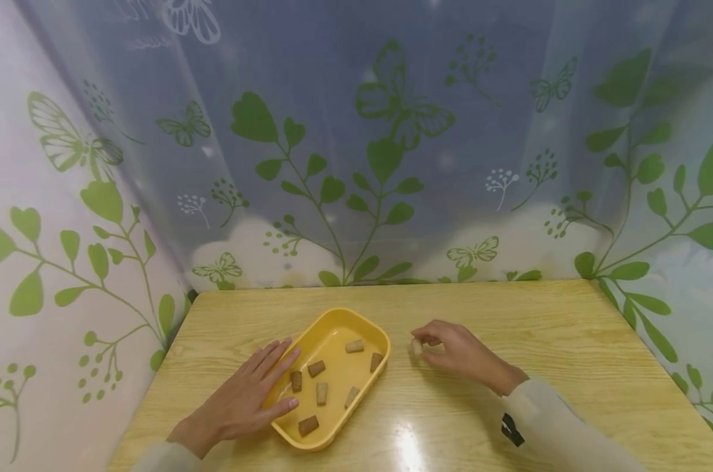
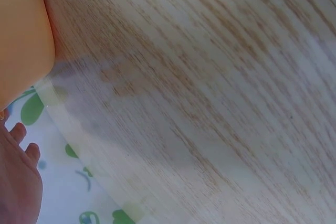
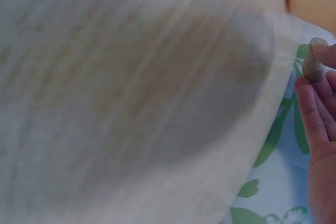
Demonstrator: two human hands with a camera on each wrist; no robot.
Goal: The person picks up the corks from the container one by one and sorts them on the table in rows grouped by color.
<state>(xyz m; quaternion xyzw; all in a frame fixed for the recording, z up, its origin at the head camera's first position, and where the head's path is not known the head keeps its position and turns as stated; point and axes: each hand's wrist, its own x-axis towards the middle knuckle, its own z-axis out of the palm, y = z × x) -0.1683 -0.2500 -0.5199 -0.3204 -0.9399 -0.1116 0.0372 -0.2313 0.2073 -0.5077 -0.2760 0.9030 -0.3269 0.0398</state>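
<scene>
**Sleeved right arm in front, its hand pinching a pale cork-like piece**

The held piece is beside the yellow tray, off its right side, gripped between the right thumb and fingers. Only the right wrist view brings out its speckled surface and tapered shape; from the head it is a small pale stub, partly covered by fingertips. Whether it touches the tabletop I cannot tell.

Only the head view shows inside the tray: four brown pieces and three pale pieces lie scattered, one pale one partly hidden by the near right wall. Both wrist views catch just a cut-off, orange-looking part of the tray's outside.

On the tray's left side rests the left hand, fingers straight and spread over the rim, gripping nothing. Its own wrist view crops it at the left edge, most of the fingers out of sight.

Farther out, a black patch sits on the right sleeve, its nature unclear, and a leaf-and-butterfly cloth rises behind the tabletop.
</scene>
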